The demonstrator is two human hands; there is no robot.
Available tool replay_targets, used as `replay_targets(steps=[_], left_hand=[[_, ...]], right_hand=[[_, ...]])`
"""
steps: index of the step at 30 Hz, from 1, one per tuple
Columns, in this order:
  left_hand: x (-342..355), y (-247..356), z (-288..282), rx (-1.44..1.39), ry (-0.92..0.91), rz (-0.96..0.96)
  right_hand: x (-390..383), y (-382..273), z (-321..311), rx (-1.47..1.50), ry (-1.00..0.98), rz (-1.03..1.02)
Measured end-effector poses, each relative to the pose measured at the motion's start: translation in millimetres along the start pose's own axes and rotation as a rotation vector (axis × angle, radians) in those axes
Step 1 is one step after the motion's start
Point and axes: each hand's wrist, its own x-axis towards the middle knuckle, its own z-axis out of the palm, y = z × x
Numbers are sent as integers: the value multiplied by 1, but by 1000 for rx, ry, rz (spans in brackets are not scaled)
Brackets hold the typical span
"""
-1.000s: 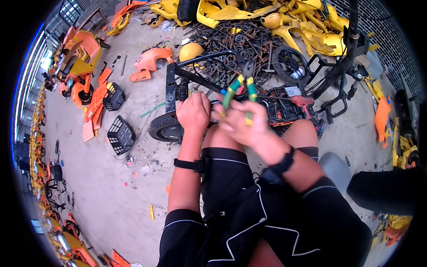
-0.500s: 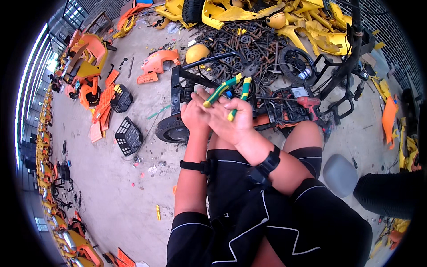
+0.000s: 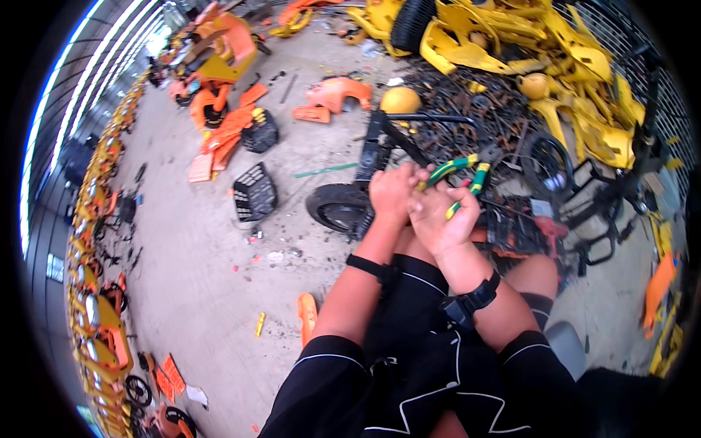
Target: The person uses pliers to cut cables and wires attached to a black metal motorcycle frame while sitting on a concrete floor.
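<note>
A pair of pliers point(image 3: 453, 168) with green and yellow handles lies across my right hand point(image 3: 447, 220). Its palm faces up, and the thumb bends over one handle; the dark jaws point away over the vehicle frame. My left hand point(image 3: 392, 193) is closed against the right hand's fingertips. Whatever its curled fingers may hold is hidden. Beneath and beyond both hands stands a stripped black scooter frame point(image 3: 374, 150) with a small wheel point(image 3: 338, 208). A red power tool point(image 3: 551, 231) rests on the frame, to the right of my hands.
Behind the frame lie heaps of dark metal parts point(image 3: 453, 95) and broken yellow panels point(image 3: 584, 109). Orange panels point(image 3: 339, 95) and a black basket point(image 3: 255, 193) are on the floor to the left. A grey rounded seat-like piece point(image 3: 566, 348) is by my right side.
My view has swung left, so the scene sits further right. My left hand has shifted up along the right hand's fingertips; the pliers stay in the right hand.
</note>
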Motion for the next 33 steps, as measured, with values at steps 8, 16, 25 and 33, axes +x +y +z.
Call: replay_targets(steps=[8,16,25,33], left_hand=[[-11,4,-14,47,279,146],[2,5,-2,-36,108,85],[-11,14,-6,99,221,106],[-9,-3,-1,125,162,122]], right_hand=[[-93,-164,-22,-300,211,654],[-1,-3,11,88,50,-3],[-81,-97,-33,-124,31,433],[-44,-36,7,-9,119,208]])
